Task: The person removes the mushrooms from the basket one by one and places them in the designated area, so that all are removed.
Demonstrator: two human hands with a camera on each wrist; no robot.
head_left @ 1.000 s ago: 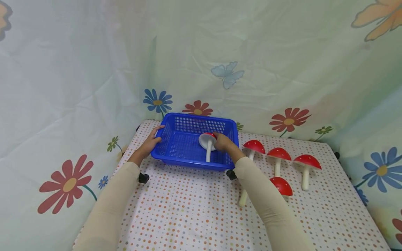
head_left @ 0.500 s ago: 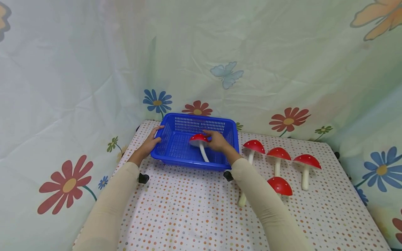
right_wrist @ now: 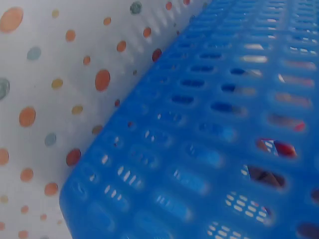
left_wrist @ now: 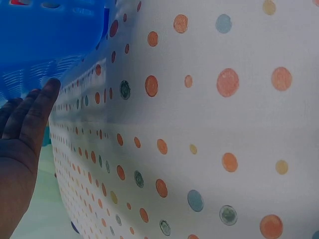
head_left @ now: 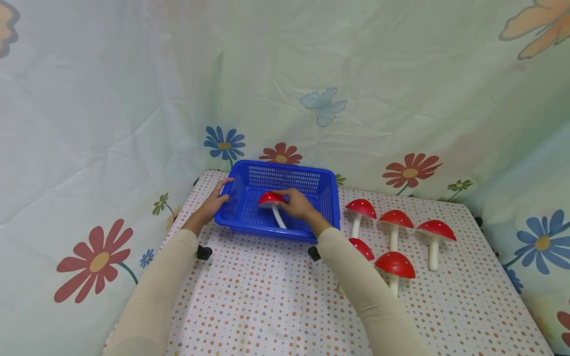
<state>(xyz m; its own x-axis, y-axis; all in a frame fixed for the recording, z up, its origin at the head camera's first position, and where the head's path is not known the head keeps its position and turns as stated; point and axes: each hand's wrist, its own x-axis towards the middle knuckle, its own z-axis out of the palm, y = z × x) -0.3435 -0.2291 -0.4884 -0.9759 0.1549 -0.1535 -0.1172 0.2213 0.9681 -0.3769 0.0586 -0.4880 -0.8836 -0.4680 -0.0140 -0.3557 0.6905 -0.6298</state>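
Note:
In the head view my left hand [head_left: 213,203] rests against the left end of the blue plastic basket [head_left: 262,230]. The left wrist view shows its fingers [left_wrist: 35,115] extended, touching the basket's outer side. Inside the basket, my right hand [head_left: 297,202] pinches the cap of a red toy mushroom [head_left: 268,199] with white spots. The mushroom's white stem slants down toward the basket's near wall. Through the slots of the basket wall [right_wrist: 164,119], the right wrist view gives only bits of red and of the hand.
Several more red-capped mushrooms stand or lie right of the basket, such as one at the far right [head_left: 436,228] and one nearer [head_left: 395,265]. My right forearm partly covers another mushroom [head_left: 362,248]. A dotted cloth [head_left: 249,291] covers the table; a flowered curtain [head_left: 267,74] hangs behind.
My right hand has moved left inside the basket with the mushroom, whose cap has turned from underside-showing to top up. More of the mushroom beside my right forearm shows. My left hand stays put.

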